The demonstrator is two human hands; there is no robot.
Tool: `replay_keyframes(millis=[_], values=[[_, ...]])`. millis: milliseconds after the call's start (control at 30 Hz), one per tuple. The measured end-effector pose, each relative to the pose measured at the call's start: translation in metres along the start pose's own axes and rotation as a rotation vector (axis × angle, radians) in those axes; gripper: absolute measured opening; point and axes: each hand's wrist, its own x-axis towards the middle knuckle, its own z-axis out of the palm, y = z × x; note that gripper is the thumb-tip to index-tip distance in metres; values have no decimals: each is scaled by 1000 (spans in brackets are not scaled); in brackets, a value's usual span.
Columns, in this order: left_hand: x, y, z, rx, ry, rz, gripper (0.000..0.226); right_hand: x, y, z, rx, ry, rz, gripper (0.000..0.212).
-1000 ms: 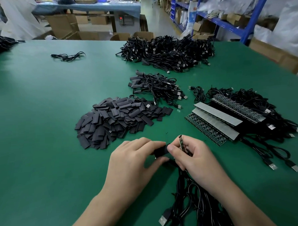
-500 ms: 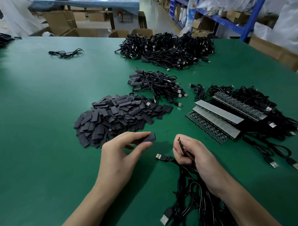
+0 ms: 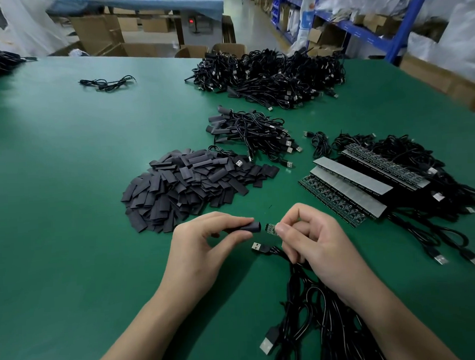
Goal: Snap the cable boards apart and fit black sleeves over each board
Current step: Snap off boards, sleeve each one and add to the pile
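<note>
1. Left hand [image 3: 203,244] pinches one sleeve [image 3: 246,228] between thumb and fingers, just above the table [image 3: 68,187]. The sleeve lies level, open end pointing right.
2. Right hand [image 3: 315,244] pinches a single board [image 3: 270,228] at its right end, other fingers curled. Bare green end points left at the sleeve.
3. Board and sleeve mouth are in line and just beside each other. The board is not yet inside.
4. The board's cable drops under the right hand into a loose bundle [image 3: 313,312] near the front edge. One USB plug [image 3: 258,247] lies just below the sleeve and board.
5. Sleeve pile [image 3: 193,184] sits just beyond the left hand.
6. Unsnapped board strips [image 3: 345,191], cables attached, lie to the right beyond the right hand. Some show grey backs, some the component side.
7. Sleeved cables [image 3: 250,133] form a small heap behind the sleeve pile. A bigger cable heap [image 3: 267,75] lies farther back.
8. A lone cable [image 3: 107,82] lies far left. Cartons [image 3: 96,33] and blue shelving [image 3: 403,23] stand past the table.
</note>
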Motion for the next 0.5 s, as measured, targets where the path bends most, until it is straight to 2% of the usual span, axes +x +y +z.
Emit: replay_keyframes(millis=[500], values=[[-3, 0, -1, 178, -17, 154, 20, -1, -1, 3, -118, -2, 38, 24]])
